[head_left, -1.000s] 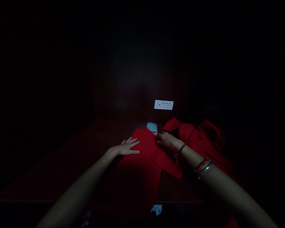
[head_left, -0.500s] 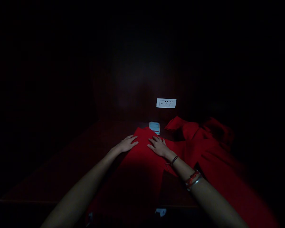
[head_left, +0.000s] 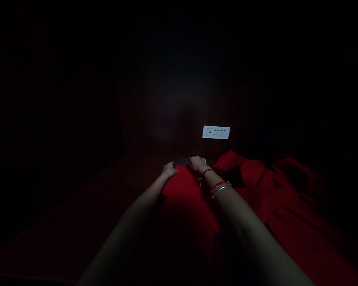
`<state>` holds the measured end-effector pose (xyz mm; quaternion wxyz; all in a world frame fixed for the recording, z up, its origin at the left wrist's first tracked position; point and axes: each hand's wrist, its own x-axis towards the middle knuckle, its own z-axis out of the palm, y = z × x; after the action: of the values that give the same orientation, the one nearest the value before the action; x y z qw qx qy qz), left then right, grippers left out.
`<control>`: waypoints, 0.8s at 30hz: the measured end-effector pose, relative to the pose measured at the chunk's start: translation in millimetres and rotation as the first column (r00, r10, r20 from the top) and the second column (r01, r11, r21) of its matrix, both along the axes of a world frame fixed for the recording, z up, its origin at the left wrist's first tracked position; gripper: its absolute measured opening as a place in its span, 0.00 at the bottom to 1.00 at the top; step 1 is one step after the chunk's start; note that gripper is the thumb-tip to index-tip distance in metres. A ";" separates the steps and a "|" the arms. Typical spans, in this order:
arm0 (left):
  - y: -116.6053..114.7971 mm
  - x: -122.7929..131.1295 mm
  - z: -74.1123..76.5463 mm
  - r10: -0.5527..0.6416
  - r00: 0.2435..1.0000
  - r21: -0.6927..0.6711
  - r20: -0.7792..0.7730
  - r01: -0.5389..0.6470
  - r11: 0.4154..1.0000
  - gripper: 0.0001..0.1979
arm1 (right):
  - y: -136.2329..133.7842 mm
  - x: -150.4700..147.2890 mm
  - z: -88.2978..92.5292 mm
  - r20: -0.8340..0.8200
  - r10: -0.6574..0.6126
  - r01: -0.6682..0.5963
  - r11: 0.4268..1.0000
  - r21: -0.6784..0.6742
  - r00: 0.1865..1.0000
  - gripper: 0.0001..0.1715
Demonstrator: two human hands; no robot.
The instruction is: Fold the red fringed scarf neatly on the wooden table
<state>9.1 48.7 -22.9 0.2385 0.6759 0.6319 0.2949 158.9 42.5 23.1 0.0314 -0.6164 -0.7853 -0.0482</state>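
Handling the red cloth (head_left: 185, 192) on the table (head_left: 107, 198) seems your step in the head view: left hand (head_left: 169, 170) and right hand (head_left: 197, 163) bend at its far end, whether gripping I can't tell. Next probably calls for even control.
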 end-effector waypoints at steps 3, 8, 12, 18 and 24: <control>0.4 -1.6 -8.6 0.008 0.995 0.008 0.097 -0.008 1.000 0.17 | 16.2 -8.8 -6.3 0.010 -0.034 0.035 0.999 -0.030 0.999 0.17; -2.3 -7.9 -12.5 0.008 0.982 0.016 0.189 -0.011 1.000 0.10 | 37.2 -13.9 -9.7 -0.022 -0.102 0.101 0.993 -0.056 0.994 0.15; 1.2 -9.9 -13.5 0.081 0.984 0.031 0.157 -0.087 0.996 0.10 | 41.6 -11.3 -7.1 -0.080 -0.187 0.184 0.982 -0.038 0.979 0.17; -6.4 -12.2 -11.9 0.150 0.987 0.088 -0.063 -0.144 0.986 0.17 | 30.3 -7.6 -6.2 -0.131 -0.201 0.204 0.979 0.010 0.971 0.17; -15.7 -14.6 -7.3 0.110 0.948 0.065 -0.300 -0.094 0.993 0.19 | -27.9 -5.9 -15.5 -0.123 -0.013 0.011 1.000 -0.016 0.992 0.15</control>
<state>-5.6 33.0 -30.2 0.1063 0.6853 0.6875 0.2155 153.0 14.6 7.6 0.0747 -0.6231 -0.7786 -0.0043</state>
